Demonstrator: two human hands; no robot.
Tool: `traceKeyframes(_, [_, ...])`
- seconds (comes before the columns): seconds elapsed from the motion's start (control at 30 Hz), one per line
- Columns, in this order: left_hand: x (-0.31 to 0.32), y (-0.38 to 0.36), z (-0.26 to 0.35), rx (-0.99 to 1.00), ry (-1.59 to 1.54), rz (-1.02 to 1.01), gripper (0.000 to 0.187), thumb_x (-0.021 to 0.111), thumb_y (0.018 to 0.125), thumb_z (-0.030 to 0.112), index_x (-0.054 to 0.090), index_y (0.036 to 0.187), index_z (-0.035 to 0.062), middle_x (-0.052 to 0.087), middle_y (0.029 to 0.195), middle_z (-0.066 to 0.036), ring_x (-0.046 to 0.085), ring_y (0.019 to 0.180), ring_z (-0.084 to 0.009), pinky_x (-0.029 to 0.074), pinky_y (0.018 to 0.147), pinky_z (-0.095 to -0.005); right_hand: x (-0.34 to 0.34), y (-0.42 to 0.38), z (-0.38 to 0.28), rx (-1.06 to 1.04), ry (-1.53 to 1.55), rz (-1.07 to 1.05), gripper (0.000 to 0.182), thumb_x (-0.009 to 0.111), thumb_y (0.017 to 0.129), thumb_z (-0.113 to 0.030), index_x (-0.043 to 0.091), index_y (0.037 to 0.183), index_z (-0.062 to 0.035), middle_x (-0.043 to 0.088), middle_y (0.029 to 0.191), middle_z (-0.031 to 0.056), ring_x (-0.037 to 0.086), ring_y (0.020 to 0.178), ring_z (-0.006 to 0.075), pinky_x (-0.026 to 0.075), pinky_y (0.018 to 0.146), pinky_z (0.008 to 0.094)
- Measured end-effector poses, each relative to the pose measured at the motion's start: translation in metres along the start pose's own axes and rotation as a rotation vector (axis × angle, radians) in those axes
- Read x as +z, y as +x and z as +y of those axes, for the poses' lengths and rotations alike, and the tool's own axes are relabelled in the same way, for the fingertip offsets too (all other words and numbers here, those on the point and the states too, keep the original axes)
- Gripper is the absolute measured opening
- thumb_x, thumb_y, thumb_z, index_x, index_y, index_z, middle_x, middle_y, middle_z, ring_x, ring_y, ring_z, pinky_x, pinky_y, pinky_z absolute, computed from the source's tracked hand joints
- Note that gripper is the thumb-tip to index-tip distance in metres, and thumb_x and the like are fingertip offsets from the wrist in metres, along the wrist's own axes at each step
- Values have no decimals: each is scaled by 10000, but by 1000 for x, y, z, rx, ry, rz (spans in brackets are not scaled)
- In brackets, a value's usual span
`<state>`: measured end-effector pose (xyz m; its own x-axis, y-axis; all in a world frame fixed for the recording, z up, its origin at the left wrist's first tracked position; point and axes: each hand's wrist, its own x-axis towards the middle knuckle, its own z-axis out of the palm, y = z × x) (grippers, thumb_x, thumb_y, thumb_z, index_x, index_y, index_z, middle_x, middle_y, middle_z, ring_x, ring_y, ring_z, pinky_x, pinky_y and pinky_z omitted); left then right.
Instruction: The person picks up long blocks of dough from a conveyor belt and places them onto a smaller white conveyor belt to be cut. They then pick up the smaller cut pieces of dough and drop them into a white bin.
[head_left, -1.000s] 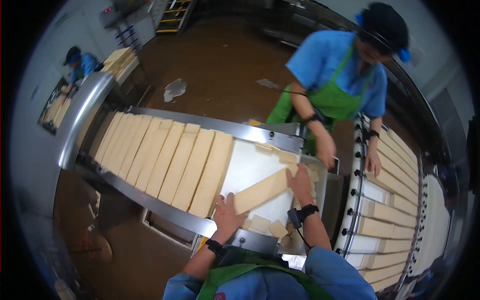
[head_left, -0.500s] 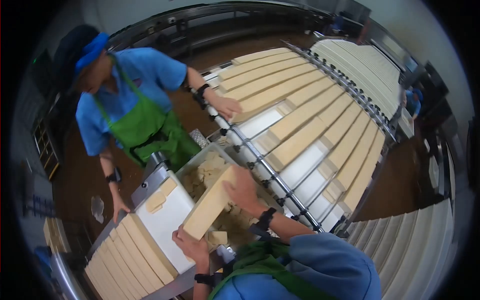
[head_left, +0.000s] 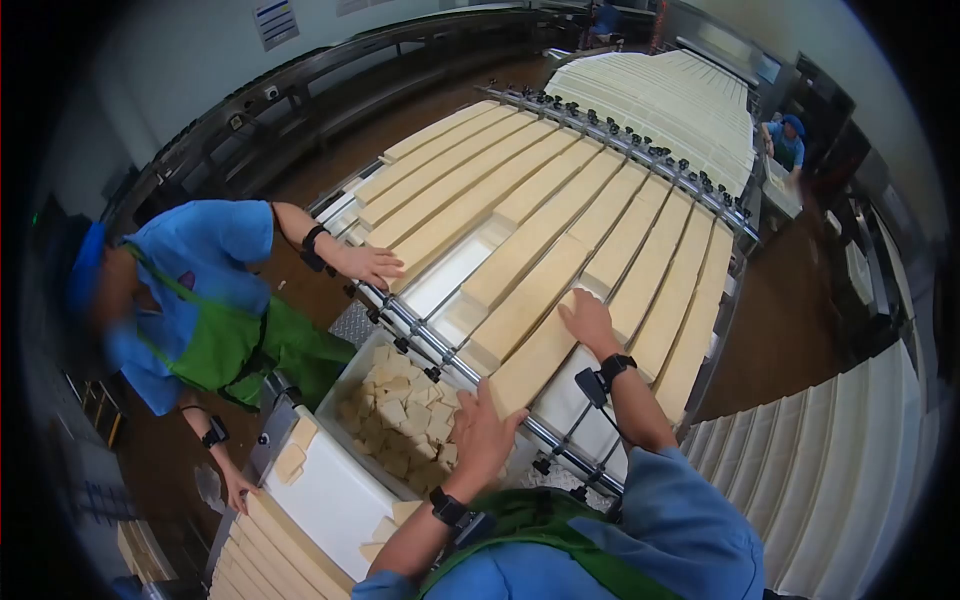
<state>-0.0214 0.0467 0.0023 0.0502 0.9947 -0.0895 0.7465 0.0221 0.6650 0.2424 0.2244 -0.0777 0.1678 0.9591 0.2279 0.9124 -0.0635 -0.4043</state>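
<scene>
A long pale yellow block (head_left: 541,358), possibly cheese, lies lengthwise in a lane of the white conveyor between thin metal rods. My right hand (head_left: 588,322) grips its far end, and my left hand (head_left: 482,437) cups its near end by the front rail. Similar long blocks (head_left: 530,262) fill lanes on both sides. Left of my left hand, a plastic bin (head_left: 345,377) holds loose thin pale pieces (head_left: 405,415).
A co-worker in a green apron (head_left: 235,345) stands at left, one hand on a conveyor block, the other by a row of blocks (head_left: 275,540) on a white side table (head_left: 335,500). A metal rail (head_left: 540,435) with black knobs crosses the conveyor's front.
Both my hands have carried the block from above the bin up and right onto the conveyor. The bin's contents are now more visible, and the view has shifted.
</scene>
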Motion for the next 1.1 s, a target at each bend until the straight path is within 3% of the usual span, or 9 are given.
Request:
traceKeyframes(0.07, [16,20,-6,64,1,-16,618,717,948,305,454,1461,80,482,1238,-257,587,1069,-497,507,898,-553,-2,4,3,50,-121,-192,492,692,930,-357,627,1264,-3,669,1186,228,634,1137,377,458,1008,527])
traceKeyframes(0.27, [43,51,-18,205,-152,35,550,569,1016,162,398,1530,74,482,1267,-236,582,1142,-454,502,948,-540,-13,-30,-28,25,-392,22,515,730,893,-370,625,1260,-24,576,1354,201,469,1357,381,317,1134,576])
traceKeyframes(0.37, [38,48,-24,216,-285,20,582,523,1013,113,358,1570,78,459,1343,-236,553,1212,-450,485,1010,-516,6,-75,-37,-106,-263,55,565,729,899,-368,602,1327,-22,542,1398,221,417,1405,408,274,1164,617])
traceKeyframes(0.43, [38,48,-33,296,-289,39,600,506,1003,87,343,1580,82,440,1379,-244,538,1240,-448,478,1029,-506,19,-103,-45,-331,330,-45,643,730,903,-372,551,1434,-56,489,1466,236,356,1457,427,199,1200,656])
traceKeyframes(0.6, [35,48,-44,428,-315,30,742,442,895,-94,293,1600,84,409,1435,-263,512,1277,-472,462,1073,-481,-7,-137,-79,-472,249,-196,702,744,890,-348,500,1518,-149,428,1530,205,311,1490,426,165,1197,700])
traceKeyframes(0.77, [35,33,-51,298,-398,75,816,412,820,-161,304,1590,87,410,1413,-261,484,1304,-469,456,1084,-473,-2,-140,-87,-693,-18,-15,604,735,878,-178,578,1453,-279,485,1503,98,403,1459,322,198,1193,704])
traceKeyframes(0.8, [35,25,-54,255,-393,158,822,415,814,-162,307,1588,90,407,1416,-256,471,1316,-466,443,1097,-470,2,-143,-87,-701,-31,-9,481,729,873,-157,675,1330,-297,527,1470,75,435,1446,295,197,1196,710])
traceKeyframes(0.93, [13,-13,-79,13,-405,262,782,466,834,-130,329,1572,89,361,1465,-248,439,1358,-456,397,1143,-467,2,-141,-85,-727,-63,-38,320,727,875,-168,759,1176,-274,540,1474,88,419,1467,303,171,1208,722])
traceKeyframes(1.1, [4,-63,-152,-249,-226,314,703,631,908,33,364,1555,98,320,1505,-236,506,1309,-455,449,1101,-489,3,-140,-91,-751,-145,-84,415,728,895,-199,699,1300,-283,510,1512,96,395,1484,314,164,1209,722])
